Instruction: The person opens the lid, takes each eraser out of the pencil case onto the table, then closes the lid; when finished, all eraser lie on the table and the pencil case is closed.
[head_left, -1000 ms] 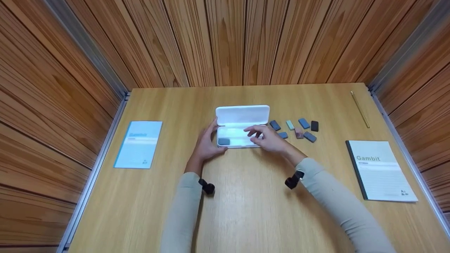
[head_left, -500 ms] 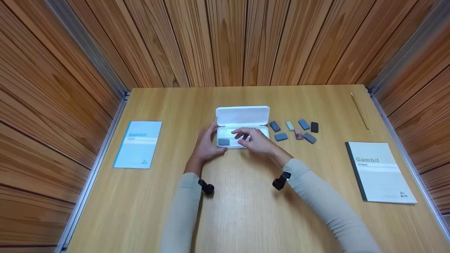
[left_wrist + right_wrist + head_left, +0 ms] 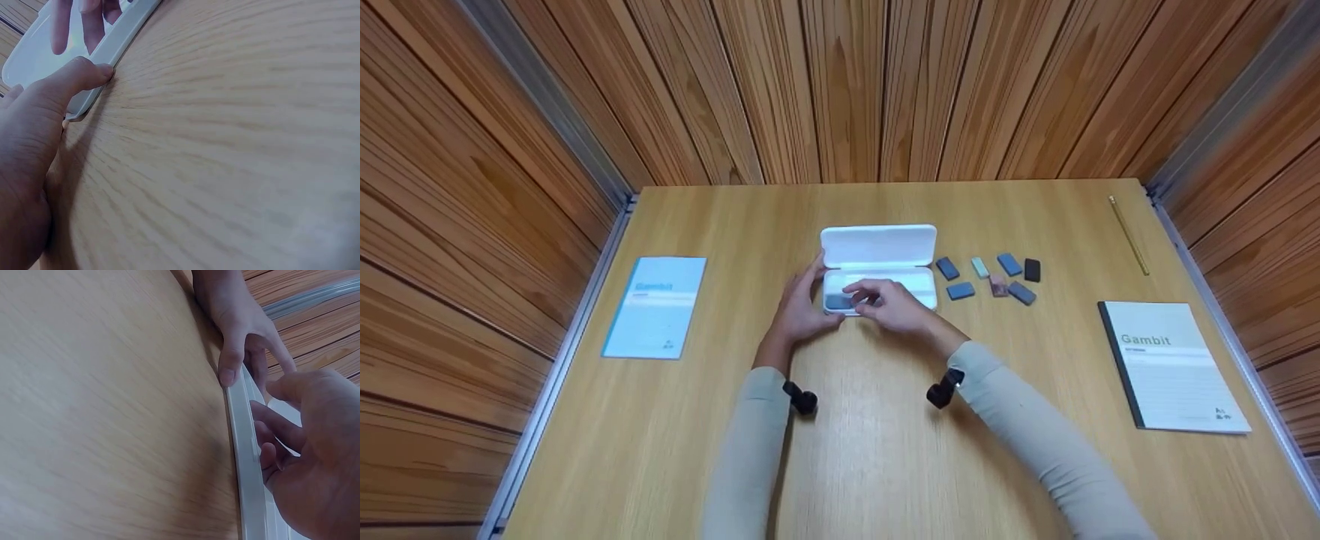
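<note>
A white pencil case [image 3: 913, 280] lies on the table with its lid [image 3: 877, 246] raised at the back. My left hand [image 3: 801, 306] grips the left end of the case, its thumb along the front edge and its fingers behind. A dark grey-blue eraser [image 3: 837, 301] lies in the case's left front corner. Over the tray hovers my right hand [image 3: 894, 306], fingers loosely bent, fingertips right at the eraser. In the right wrist view, the thumb of the right hand [image 3: 320, 450] stands apart from its fingers, with nothing visible between them.
Several erasers [image 3: 961, 291] in blue, black, green and pink lie right of the case. A pale blue notebook [image 3: 655, 307] lies at left, a white notebook [image 3: 1174, 367] at right. A gold pencil [image 3: 1129, 234] is at the far right. Wooden walls enclose the table.
My right hand has moved left across the case, from its right part to beside the eraser in the left corner. The left hand has stayed on the case.
</note>
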Demonstrator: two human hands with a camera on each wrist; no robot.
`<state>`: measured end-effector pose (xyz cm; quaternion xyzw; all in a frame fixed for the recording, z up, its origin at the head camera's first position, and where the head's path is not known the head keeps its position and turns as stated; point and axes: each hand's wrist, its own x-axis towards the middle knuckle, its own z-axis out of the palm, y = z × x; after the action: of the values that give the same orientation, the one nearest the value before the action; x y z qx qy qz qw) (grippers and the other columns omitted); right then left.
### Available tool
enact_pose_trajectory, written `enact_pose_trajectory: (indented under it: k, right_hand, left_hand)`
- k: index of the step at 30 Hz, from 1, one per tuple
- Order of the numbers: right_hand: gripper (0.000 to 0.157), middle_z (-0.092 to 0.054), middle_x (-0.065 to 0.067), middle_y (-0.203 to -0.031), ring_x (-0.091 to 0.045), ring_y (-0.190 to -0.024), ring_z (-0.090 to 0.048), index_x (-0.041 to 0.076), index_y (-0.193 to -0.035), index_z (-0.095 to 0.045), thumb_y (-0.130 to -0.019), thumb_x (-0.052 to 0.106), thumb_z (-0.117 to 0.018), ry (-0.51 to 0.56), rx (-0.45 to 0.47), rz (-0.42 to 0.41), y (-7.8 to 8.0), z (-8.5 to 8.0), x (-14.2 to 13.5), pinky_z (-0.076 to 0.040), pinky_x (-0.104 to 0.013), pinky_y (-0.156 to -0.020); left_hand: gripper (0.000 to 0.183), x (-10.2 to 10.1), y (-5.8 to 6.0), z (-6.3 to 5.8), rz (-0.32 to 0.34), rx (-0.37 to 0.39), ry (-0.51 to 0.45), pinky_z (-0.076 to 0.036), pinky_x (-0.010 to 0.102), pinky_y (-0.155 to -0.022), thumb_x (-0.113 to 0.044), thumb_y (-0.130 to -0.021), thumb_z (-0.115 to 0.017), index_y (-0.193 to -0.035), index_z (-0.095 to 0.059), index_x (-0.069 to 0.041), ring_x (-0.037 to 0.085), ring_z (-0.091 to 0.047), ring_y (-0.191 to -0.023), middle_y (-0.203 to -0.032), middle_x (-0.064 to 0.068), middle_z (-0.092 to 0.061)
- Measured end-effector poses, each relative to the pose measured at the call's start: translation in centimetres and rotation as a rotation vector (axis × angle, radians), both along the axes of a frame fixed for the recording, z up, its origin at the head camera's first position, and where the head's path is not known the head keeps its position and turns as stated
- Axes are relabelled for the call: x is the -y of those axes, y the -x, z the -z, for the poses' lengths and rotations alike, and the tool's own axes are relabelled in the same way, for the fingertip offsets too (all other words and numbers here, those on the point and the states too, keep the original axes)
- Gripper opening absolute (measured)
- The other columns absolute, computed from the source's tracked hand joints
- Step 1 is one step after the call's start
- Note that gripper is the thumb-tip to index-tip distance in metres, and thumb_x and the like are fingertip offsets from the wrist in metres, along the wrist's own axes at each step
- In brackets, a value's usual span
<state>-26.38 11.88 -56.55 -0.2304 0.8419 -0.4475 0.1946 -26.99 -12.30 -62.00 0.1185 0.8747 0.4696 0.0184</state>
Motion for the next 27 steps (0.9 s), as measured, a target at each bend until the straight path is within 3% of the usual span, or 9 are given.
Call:
enact_pose_trajectory:
  k: [8, 14, 19, 27]
  right_hand:
    - [0.040, -0.079, -0.020, -0.137, -0.035, -0.127, -0.074, 0.006, -0.149, -0.070, -0.110, 0.008, -0.065, -0.021, -0.027, 0.040, 0.02, 0.37, 0.31, -0.059, -0.048, -0.111]
    - [0.048, -0.075, -0.020, -0.143, -0.034, -0.127, -0.071, 0.005, -0.158, -0.063, -0.110, 0.008, -0.066, 0.001, 0.014, 0.048, -0.07, 0.51, 0.51, -0.057, -0.047, -0.111]
    - [0.054, -0.070, -0.023, -0.150, -0.037, -0.135, -0.067, 0.003, -0.162, -0.058, -0.109, 0.009, -0.069, 0.011, 0.041, 0.030, -0.08, 0.47, 0.70, -0.054, -0.053, -0.118]
    - [0.055, -0.068, -0.026, -0.152, -0.043, -0.142, -0.064, -0.002, -0.159, -0.059, -0.107, 0.009, -0.071, -0.008, 0.049, 0.008, -0.02, 0.32, 0.78, -0.049, -0.059, -0.125]
  left_hand:
    - [0.124, 0.24, 0.32, 0.06, 0.039, -0.038, -0.004, -0.019, 0.062, -0.143, -0.029, -0.083, -0.098, -0.181, -0.024, -0.021, 0.032, -0.045, -0.166, -0.169, 0.007, -0.062]
    - [0.125, 0.24, 0.37, 0.09, 0.046, -0.033, 0.016, -0.020, 0.061, -0.143, -0.031, -0.084, -0.098, -0.182, -0.021, -0.023, 0.031, -0.043, -0.167, -0.172, 0.004, -0.059]
    - [0.123, 0.28, 0.15, 0.16, 0.035, -0.026, 0.026, -0.017, 0.061, -0.144, -0.030, -0.085, -0.098, -0.182, -0.021, -0.025, 0.032, -0.041, -0.169, -0.172, 0.004, -0.058]
    - [0.124, 0.14, 0.16, 0.18, 0.017, -0.003, 0.019, -0.025, 0.062, -0.141, -0.029, -0.084, -0.098, -0.182, -0.022, -0.029, 0.032, -0.043, -0.164, -0.172, 0.003, -0.058]
